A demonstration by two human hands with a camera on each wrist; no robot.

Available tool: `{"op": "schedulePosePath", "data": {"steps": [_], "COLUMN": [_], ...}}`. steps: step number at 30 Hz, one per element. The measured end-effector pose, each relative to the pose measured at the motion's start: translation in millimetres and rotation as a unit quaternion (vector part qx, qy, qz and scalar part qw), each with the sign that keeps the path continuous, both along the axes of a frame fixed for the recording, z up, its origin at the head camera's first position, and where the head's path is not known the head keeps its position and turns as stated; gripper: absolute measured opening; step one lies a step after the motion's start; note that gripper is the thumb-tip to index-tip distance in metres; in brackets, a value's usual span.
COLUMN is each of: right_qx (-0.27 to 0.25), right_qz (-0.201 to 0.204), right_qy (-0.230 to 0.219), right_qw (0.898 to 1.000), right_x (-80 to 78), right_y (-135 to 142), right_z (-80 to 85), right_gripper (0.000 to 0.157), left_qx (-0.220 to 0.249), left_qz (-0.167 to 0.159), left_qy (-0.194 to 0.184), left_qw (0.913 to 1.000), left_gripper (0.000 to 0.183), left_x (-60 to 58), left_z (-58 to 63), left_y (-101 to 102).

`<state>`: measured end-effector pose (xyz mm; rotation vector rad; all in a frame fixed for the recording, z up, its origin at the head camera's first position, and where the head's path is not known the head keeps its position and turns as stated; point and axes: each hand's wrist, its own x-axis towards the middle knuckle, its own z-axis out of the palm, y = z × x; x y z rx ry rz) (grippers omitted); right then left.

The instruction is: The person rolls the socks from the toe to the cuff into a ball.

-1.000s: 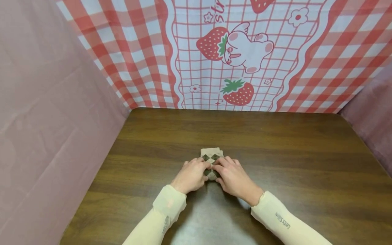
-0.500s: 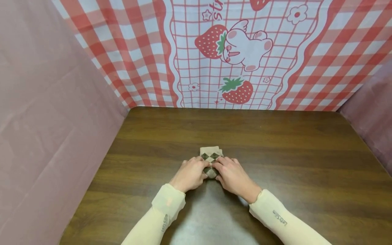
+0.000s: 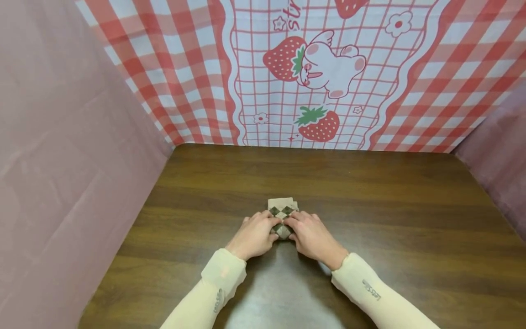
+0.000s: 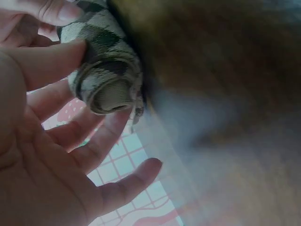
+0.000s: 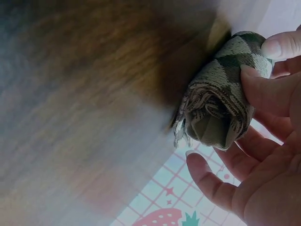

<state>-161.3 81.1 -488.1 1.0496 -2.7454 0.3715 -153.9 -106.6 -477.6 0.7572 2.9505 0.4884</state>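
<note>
Plainly, the brown wooden table (image 3: 205,178) spans the lower frame, and the red-and-white checked cloth (image 3: 189,64) behind it fills the upper middle. Cream sleeves (image 3: 223,274) come in from the bottom edge, either side of centre. Against a second ago hardly anything differs: the left hand (image 3: 253,235) and right hand (image 3: 315,238) stay below the frame's centre and the diamond-patterned knit bundle (image 3: 282,231) looks about as long, which suggests the rolling is being steadied more than advanced. The hands face each other, index fingertips nearly meeting, each pinching the bundle between thumb and fingers; in both wrist views the little finger sits apart from it. Coiled layers show at the bundle's ends, and its plain beige edge (image 3: 281,202) lies beyond the fingers, toward the upper frame
</note>
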Motion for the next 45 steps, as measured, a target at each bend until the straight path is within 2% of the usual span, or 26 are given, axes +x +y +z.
{"op": "schedulePosePath", "data": {"steps": [9, 19, 27, 31, 39, 45], "right_qx": [0.013, 0.028, 0.027, 0.026, -0.009, -0.011], "right_qz": [-0.005, -0.009, -0.01, -0.007, -0.005, -0.005], "right_qy": [-0.022, -0.047, -0.042, -0.051, -0.055, -0.014], "right_qw": [1.0, 0.998, 0.999, 0.998, 0.998, 1.0], "right_x": [-4.4, -6.2, -9.1, -8.7, -7.5, -2.7], "right_y": [0, -1, 1, 1, 3, 1], "right_z": [1.8, 4.7, 7.6, 6.5, 5.2, 7.8], "right_gripper": [0.033, 0.032, 0.031, 0.03, 0.03, 0.036], "left_qx": [0.042, 0.025, 0.02, 0.009, -0.008, -0.017], "left_qz": [0.013, 0.01, -0.001, 0.0, 0.017, 0.017], "left_qy": [0.032, 0.071, 0.11, 0.095, 0.036, 0.012], "left_qw": [0.9985, 0.9971, 0.9937, 0.9955, 0.9992, 0.9996], "left_gripper": [0.054, 0.035, 0.031, 0.032, 0.034, 0.034], "left_x": [0.5, 2.1, -3.1, -2.7, -3.1, -7.3], "left_z": [-2.1, -0.3, -3.3, -3.8, 1.5, 6.5], "left_y": [-2, 0, 2, 2, 3, 4]}}
